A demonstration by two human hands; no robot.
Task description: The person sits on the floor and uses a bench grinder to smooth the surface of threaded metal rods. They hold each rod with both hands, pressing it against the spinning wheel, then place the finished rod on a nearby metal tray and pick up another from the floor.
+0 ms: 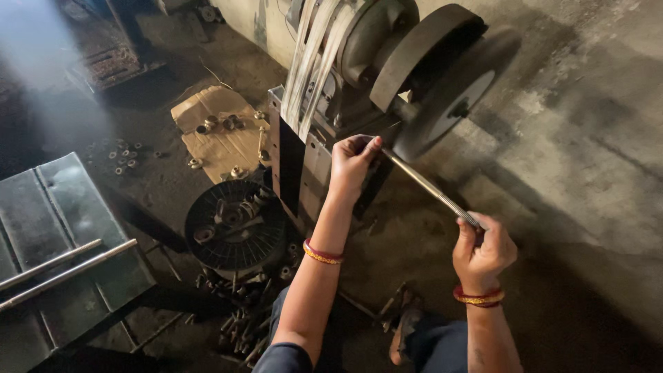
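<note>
A threaded steel rod [428, 185] runs slantwise from the right hand [482, 252], fist clamped round its near end, up to the grinding wheel [452, 90], where the left hand [352, 164] pinches its far end. Contact with the wheel seems just made, though shadow hides the tip. More rods [59, 266] lie on a metal tray [55, 200] at left, apparently unworked.

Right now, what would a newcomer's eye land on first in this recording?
The big grinding wheels at top centre stand out, with a long threaded metal rod held against the nearer one. The left hand steadies the rod near the wheel while the right hand has its grip on the lower end. At lower left, a round black basket holds metal parts.
</note>
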